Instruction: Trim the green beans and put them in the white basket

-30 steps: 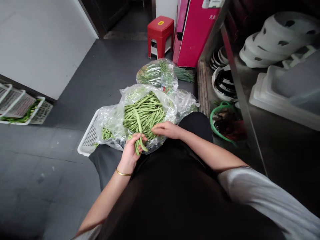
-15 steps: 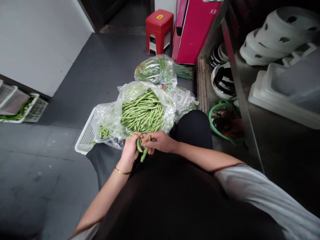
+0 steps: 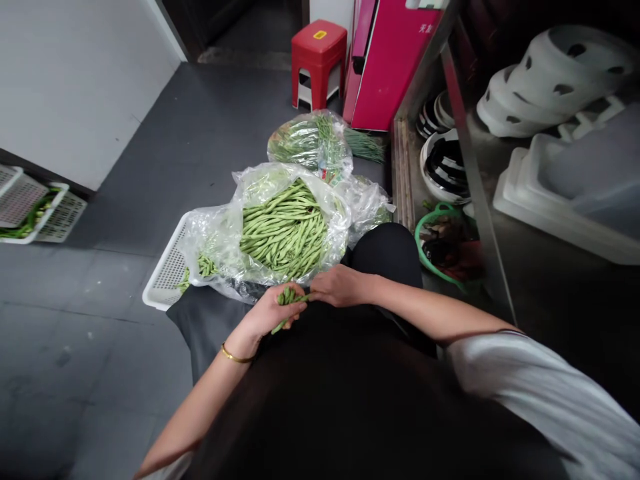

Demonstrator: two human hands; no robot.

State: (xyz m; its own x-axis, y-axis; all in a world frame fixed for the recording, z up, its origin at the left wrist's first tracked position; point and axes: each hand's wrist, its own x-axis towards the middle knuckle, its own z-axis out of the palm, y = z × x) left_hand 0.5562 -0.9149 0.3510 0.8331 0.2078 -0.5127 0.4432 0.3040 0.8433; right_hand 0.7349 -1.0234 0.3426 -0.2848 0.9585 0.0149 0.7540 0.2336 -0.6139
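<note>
My left hand is closed round several pieces of green bean above my lap. My right hand is beside it, its fingers pinched on the end of a bean that sticks out from the left hand. Just beyond both hands lies an open clear plastic bag full of long green beans. Left of the bag stands a white perforated basket, partly covered by the plastic. Some short bean pieces show there.
Behind the bag lies another bag of greens. A red stool stands by a pink cabinet. On the right are a green basket and a metal shelf with white plastic tubs. More white baskets stand at far left.
My right hand has moved a little to the right, away from the left, and now pinches a bean end. My left hand has turned, showing the bundle of beans in it.
</note>
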